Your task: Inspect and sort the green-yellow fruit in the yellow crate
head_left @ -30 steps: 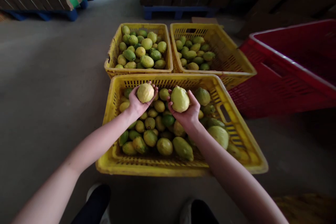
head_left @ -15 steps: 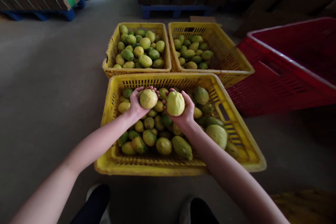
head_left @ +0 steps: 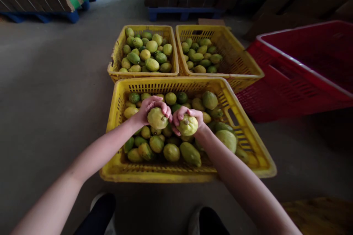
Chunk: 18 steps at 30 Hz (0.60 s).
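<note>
My left hand [head_left: 150, 108] is closed around a round yellow-green citrus fruit [head_left: 157, 119], its stem end turned towards me. Beside it, my right hand [head_left: 190, 115] grips a second, ribbed, lemon-like citrus fruit [head_left: 188, 126], whose stem also shows. Both hands are held close together over the front yellow crate [head_left: 165, 178]. Inside that crate lie many green and yellow citrus fruits of mixed sizes, such as a long one [head_left: 191, 154] near the front and a big pale one [head_left: 226, 141] by the right forearm. The hands and forearms hide part of the pile.
Behind stand two more yellow crates, the left one [head_left: 109, 67] well filled and the right one [head_left: 248, 71] partly filled with the same fruits. A red crate [head_left: 278, 91] leans in at the right. Boxes on blue pallets [head_left: 184, 13] stand farther back. My feet are at the front.
Both hands have turned the fruits so that their stem ends face me, with fingers now wrapped over the top. The fruits have come slightly lower and nearer to me.
</note>
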Tool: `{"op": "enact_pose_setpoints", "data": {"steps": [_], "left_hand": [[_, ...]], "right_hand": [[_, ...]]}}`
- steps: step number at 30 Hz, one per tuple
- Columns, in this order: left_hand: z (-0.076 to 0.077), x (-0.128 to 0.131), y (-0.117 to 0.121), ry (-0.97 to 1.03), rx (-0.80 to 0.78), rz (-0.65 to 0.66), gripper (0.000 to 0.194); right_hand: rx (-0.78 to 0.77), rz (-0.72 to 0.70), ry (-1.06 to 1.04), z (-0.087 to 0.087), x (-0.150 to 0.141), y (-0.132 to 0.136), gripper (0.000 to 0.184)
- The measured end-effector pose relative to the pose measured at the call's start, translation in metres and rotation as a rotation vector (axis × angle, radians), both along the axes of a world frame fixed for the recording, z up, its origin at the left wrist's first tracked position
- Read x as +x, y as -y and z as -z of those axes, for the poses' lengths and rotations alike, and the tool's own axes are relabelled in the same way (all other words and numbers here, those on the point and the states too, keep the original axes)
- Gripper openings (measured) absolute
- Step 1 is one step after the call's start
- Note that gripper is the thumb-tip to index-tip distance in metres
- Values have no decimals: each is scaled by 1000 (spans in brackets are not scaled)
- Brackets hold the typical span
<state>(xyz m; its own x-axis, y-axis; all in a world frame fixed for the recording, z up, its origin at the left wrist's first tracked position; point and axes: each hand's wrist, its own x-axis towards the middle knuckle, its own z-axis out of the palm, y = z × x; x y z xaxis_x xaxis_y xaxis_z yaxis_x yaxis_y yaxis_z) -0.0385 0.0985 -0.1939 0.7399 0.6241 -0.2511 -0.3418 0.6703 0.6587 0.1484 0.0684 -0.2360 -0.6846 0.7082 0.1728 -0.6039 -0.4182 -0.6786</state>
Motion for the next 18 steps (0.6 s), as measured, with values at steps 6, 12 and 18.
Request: {"op": "enact_pose_setpoints", "data": {"steps": [6, 12, 18], "left_hand": [[-1, 10, 0, 3, -250, -389, 37], [7, 16, -5, 44, -469, -711, 37], [7, 16, -5, 25, -516, -749, 40]], "right_hand": [[-373, 317, 133, -17, -3, -4, 24], [-652, 618, -20, -17, -11, -11, 27], [-738, 621, -63, -2, -13, -14, 28]]}}
